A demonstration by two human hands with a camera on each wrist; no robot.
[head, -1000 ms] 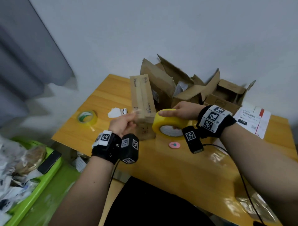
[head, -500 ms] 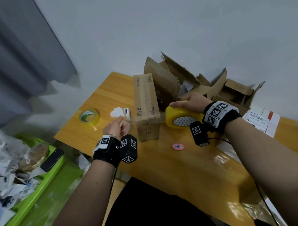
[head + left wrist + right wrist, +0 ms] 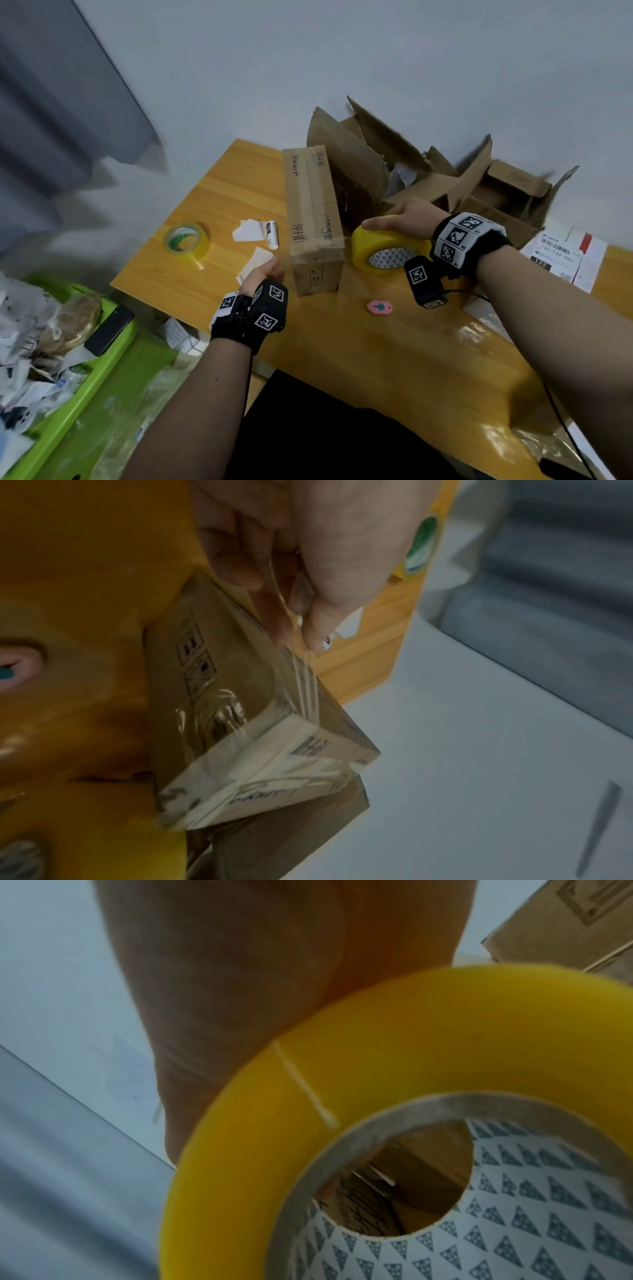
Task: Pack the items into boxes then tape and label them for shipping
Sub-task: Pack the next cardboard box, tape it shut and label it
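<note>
**Tape roll held beside the closed box**

The right hand (image 3: 407, 219) gripped the big yellow tape roll (image 3: 388, 248) from above. The closed cardboard box (image 3: 313, 219) stood on the wooden table (image 3: 394, 359) between both hands. The left hand (image 3: 265, 274) pinched a clear tape strip (image 3: 298, 653) running to the box's near corner.

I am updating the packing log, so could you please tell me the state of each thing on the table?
Closed box: flaps shut, taped.
Big yellow tape roll: gripped by right hand, beside the box.
Left hand: pinching clear tape strip.
Small tape roll: lying flat, untouched.
Back boxes: flaps open.
</note>
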